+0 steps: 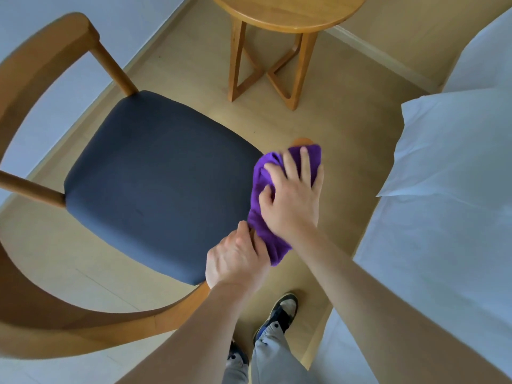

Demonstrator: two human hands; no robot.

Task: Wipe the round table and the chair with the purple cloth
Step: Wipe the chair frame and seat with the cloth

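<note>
1. Nearest, the left hand (235, 259) is gripping the near right corner of the chair (155, 173), fingers curled over the seat edge, apparently steadying it.
2. Just beyond, the right hand (293, 195) is pressing the cloth (266, 189) flat-palmed, fingers spread, against the chair's right edge; the cloth is bunched and draping off the side.
3. The dark seat is lying bare to the left of the cloth, likely still to be wiped.
4. Farther off, past the chair's far side, the table (288, 15) is standing apart, nothing visible on it.
5. Risk: with the cloth hanging over the edge and only pressed, not clenched, a hard sideways stroke could be dragging it off onto the floor; pushing without the left hand's brace could be sliding the chair.
</note>
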